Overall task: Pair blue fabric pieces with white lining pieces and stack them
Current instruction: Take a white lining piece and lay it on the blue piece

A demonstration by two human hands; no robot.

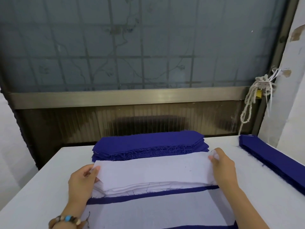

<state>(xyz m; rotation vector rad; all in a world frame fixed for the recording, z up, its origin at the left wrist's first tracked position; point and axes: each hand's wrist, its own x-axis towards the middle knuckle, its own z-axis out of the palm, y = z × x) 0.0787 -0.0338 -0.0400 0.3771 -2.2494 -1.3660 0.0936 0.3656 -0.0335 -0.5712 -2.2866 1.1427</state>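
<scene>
A long white lining piece (153,169) is lifted off a pile of white lining pieces (132,189) in the middle of the table. My left hand (82,180) pinches its left end and my right hand (222,167) pinches its right end. Behind it lies a thick stack of blue fabric pieces (148,144) with frayed edges. In front, close to me, sits a paired stack (156,210) with a white lining on top and blue edges showing along its far and near sides.
The white table (41,187) ends at a window frame and frosted glass behind. A second stack of long blue pieces (272,161) lies along the table's right edge. A knotted rope (252,100) hangs at the right wall.
</scene>
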